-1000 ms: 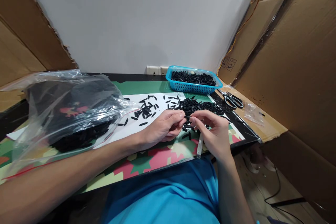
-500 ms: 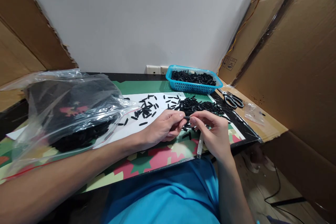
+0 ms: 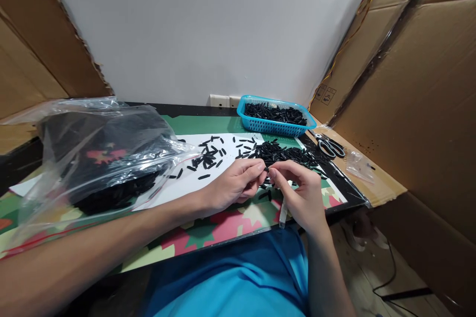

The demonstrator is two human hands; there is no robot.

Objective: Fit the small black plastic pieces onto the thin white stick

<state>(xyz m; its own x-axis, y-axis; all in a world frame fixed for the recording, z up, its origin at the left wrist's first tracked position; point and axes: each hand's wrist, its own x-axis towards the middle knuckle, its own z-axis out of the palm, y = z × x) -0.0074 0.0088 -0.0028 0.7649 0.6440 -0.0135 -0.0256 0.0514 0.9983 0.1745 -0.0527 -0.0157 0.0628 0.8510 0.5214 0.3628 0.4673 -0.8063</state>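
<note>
My left hand [image 3: 243, 179] is closed, thumb and fingers pinching a small black stick-like piece [image 3: 266, 169], mostly hidden by the fingertips. My right hand [image 3: 297, 185] pinches the same piece from the other side, so the fingertips of both hands almost meet. Behind them lies a heap of similar black pieces [image 3: 286, 153] on white paper [image 3: 232, 158]. A looser group of black pieces [image 3: 208, 156] is spread to the left. Below my right palm a pale, narrow strip [image 3: 283, 215] pokes out; whether the hand holds it I cannot tell.
A blue basket [image 3: 273, 126] full of black pieces stands against the wall. Scissors [image 3: 330, 147] and a small clear bag [image 3: 360, 167] lie to the right. A large clear zip bag [image 3: 107, 133] with black contents covers the left side. Cardboard walls [image 3: 416, 84] flank the table.
The black piece between my fingertips shows less than before, as the fingers have closed further around it. Both hands stay at nearly the same spot; the view has shifted slightly.
</note>
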